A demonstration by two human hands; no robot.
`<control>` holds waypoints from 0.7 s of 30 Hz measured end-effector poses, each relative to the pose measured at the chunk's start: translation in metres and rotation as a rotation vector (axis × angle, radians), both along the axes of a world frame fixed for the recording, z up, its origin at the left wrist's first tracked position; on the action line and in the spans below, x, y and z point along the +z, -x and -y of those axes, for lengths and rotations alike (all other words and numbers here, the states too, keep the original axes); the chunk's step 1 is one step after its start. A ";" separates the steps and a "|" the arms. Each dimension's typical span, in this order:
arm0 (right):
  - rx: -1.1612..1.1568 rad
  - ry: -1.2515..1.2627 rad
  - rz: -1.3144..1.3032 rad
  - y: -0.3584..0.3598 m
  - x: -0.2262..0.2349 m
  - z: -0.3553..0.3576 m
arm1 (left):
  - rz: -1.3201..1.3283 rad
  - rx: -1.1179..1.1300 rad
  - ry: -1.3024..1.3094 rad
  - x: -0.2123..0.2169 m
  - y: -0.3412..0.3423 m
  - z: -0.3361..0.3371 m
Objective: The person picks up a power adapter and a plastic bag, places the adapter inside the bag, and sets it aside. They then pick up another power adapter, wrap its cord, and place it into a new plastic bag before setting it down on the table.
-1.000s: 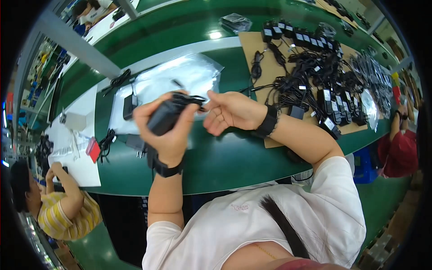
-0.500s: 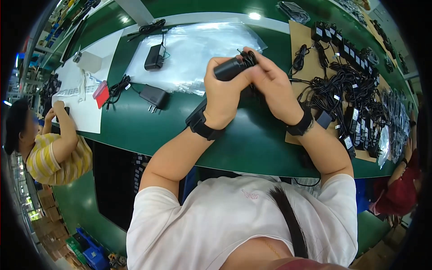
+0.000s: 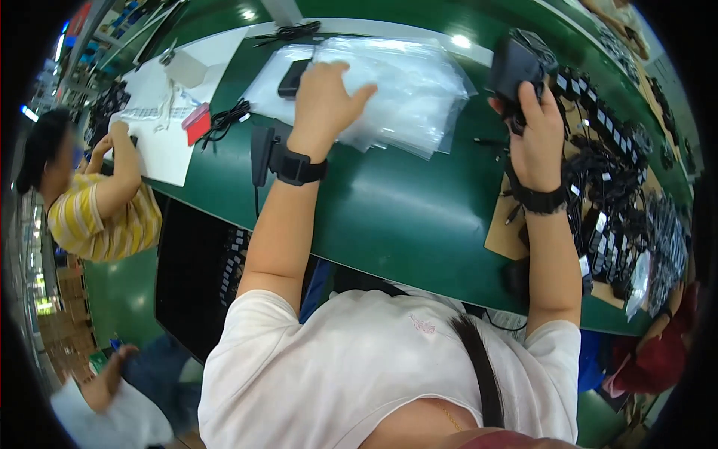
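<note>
My left hand (image 3: 327, 103) is stretched over the left part of a stack of clear plastic bags (image 3: 404, 97), thumb spread away from the fingers. Beside its fingers a black power adapter (image 3: 292, 79) lies on the bags, partly covered by the hand. Another black adapter (image 3: 262, 153) is next to my left wrist, its cord hanging toward the near edge. Off to the right, my right hand (image 3: 537, 138) is raised with its fingers round a black power adapter (image 3: 514, 69); the fingers and palm hide part of it.
Piled black adapters and cords (image 3: 606, 179) cover cardboard (image 3: 505, 224) on the green table (image 3: 404, 217). Bagged items (image 3: 662, 232) lie farther right. Coiled cable (image 3: 224, 123) and a red piece (image 3: 198, 127) are at left. A person in yellow stripes (image 3: 105, 206) works there; another (image 3: 112, 396) stands lower left.
My hands have parted: the right went right, carrying an adapter, while the left opened and moved left over the bags. The view has shifted, and another person shows at lower left.
</note>
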State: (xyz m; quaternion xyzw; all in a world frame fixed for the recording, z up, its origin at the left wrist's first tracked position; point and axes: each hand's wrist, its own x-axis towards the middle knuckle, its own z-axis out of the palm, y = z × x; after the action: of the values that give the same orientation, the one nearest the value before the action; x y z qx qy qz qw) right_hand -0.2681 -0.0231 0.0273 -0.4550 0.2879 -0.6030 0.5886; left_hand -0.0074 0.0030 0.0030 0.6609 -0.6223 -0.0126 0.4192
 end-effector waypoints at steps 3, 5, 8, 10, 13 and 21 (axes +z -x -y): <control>-0.014 -0.014 -0.053 -0.005 0.001 -0.003 | 0.458 0.052 -0.308 -0.027 -0.007 -0.011; -0.011 0.018 -0.094 -0.010 -0.003 -0.004 | 0.494 0.055 -0.323 -0.040 -0.012 -0.005; -0.022 0.011 -0.117 -0.009 -0.001 -0.003 | 0.546 0.041 -0.298 -0.045 -0.021 -0.003; -0.065 -0.022 -0.138 -0.004 -0.005 -0.003 | 0.509 0.051 -0.280 -0.042 -0.009 0.000; -0.073 -0.074 -0.138 0.006 -0.003 -0.006 | 0.513 0.084 -0.328 -0.032 0.007 0.001; -0.009 -0.075 -0.114 0.007 -0.018 0.005 | 0.309 0.108 -0.213 -0.034 -0.010 0.012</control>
State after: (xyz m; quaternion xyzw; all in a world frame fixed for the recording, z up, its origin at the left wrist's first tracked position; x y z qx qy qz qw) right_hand -0.2750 -0.0282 0.0095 -0.4648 0.3456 -0.5675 0.5852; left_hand 0.0023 -0.0091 -0.0313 0.7280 -0.6382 0.0456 0.2462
